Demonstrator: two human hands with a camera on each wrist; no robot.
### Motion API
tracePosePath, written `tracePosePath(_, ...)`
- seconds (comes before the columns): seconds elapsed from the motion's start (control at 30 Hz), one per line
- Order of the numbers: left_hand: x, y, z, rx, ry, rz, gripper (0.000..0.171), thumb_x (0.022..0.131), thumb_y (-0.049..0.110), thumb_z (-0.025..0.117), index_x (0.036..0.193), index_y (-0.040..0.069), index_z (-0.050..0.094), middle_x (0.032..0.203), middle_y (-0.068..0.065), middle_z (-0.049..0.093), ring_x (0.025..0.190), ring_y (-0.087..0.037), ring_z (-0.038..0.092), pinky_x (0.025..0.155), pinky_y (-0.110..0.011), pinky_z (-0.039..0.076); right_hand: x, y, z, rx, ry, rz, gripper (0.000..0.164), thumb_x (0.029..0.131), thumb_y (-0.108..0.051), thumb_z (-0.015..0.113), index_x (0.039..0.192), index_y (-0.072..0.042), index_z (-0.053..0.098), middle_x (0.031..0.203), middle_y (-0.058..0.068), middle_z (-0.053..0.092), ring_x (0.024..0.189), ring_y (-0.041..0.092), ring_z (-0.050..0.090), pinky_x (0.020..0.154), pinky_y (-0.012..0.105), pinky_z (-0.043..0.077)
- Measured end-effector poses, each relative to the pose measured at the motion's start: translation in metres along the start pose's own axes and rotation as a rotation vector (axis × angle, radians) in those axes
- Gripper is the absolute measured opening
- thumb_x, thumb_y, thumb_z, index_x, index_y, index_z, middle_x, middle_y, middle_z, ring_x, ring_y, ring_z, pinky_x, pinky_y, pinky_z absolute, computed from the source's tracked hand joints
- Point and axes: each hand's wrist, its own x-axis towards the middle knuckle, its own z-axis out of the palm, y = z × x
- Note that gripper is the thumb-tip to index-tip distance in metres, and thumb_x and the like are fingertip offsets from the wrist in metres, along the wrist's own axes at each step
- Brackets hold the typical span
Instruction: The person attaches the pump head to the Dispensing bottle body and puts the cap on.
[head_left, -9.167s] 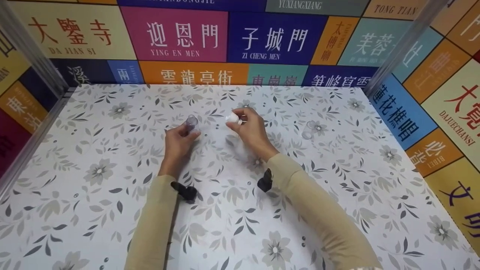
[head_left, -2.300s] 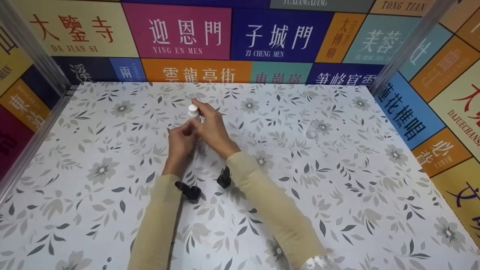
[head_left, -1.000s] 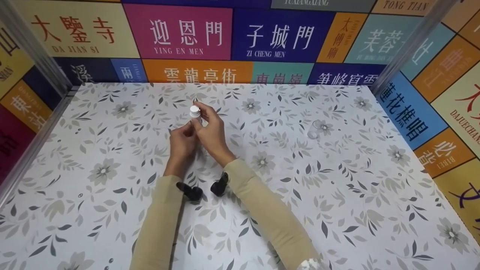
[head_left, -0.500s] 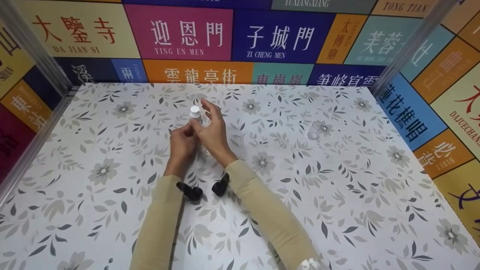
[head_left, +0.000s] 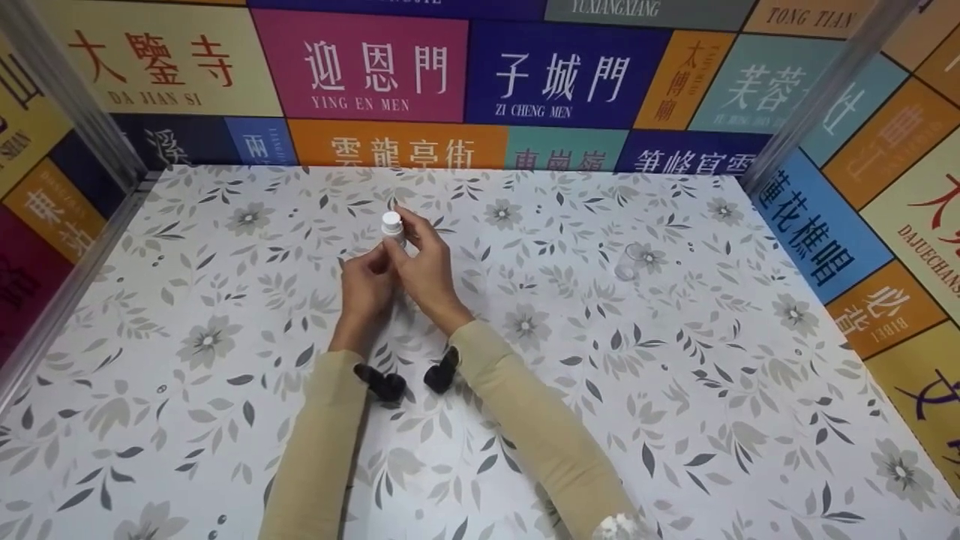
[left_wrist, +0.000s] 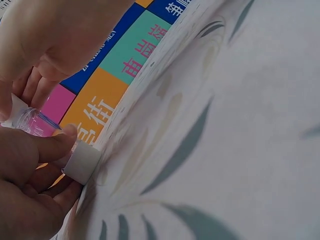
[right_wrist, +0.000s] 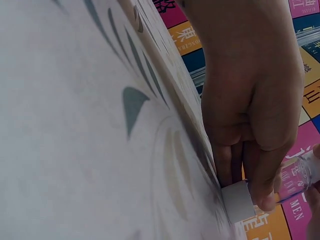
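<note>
A small clear bottle [left_wrist: 36,121] stands upright between both hands, with a white base [left_wrist: 83,162] at the table surface and a white top [head_left: 391,222]. My left hand [head_left: 366,289] pinches the bottle low down, thumb and fingers just above the base. The right hand [head_left: 426,264] has its thumb and forefinger around the white top. In the right wrist view, the left hand [right_wrist: 250,100] covers part of the base, and the right fingers [right_wrist: 314,207] show only at the frame's edge.
A clear cylindrical cap-like piece [head_left: 628,262] lies to the right on the flower-patterned tabletop [head_left: 570,405]. Colourful lettered panels [head_left: 360,67] wall the back and sides, with clear posts [head_left: 817,97] at the corners. Black wrist cameras [head_left: 386,384] sit near the cuffs.
Earlier the clear bottle and white top were held apart, one in each hand; now the top is on the bottle. Half a second ago the right forefinger was lifted; now it is back against the top.
</note>
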Motion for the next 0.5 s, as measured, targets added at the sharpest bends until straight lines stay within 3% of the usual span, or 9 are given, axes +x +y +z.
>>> tracePosePath(0.33, -0.0027, 0.0007, 0.0007, 0.038, 0.018, 0.043, 0.034, 0.091, 0.006, 0.065, 0.124, 0.004, 0.069, 0.105, -0.021, 0.075, 0.086, -0.023, 0.064, 0.072, -0.020, 0.044, 0.0013, 0.0008, -0.0034, 0.001, -0.007, 0.041, 0.049, 0.088, 0.000, 0.072, 0.134, 0.000, 0.057, 0.130, 0.017, 0.064, 0.125, 0.023, 0.061, 0.105, 0.026, 0.048)
tracePosePath(0.5, -0.0020, -0.0001, 0.0010, 0.034, 0.014, 0.021, 0.035, 0.091, 0.004, 0.063, 0.125, 0.005, 0.070, 0.109, -0.019, 0.075, 0.090, -0.022, 0.064, 0.076, -0.022, 0.046, 0.0018, -0.0002, -0.0034, 0.030, -0.005, 0.050, 0.049, 0.088, -0.003, 0.073, 0.134, 0.002, 0.056, 0.135, 0.016, 0.062, 0.128, 0.023, 0.058, 0.108, 0.023, 0.045)
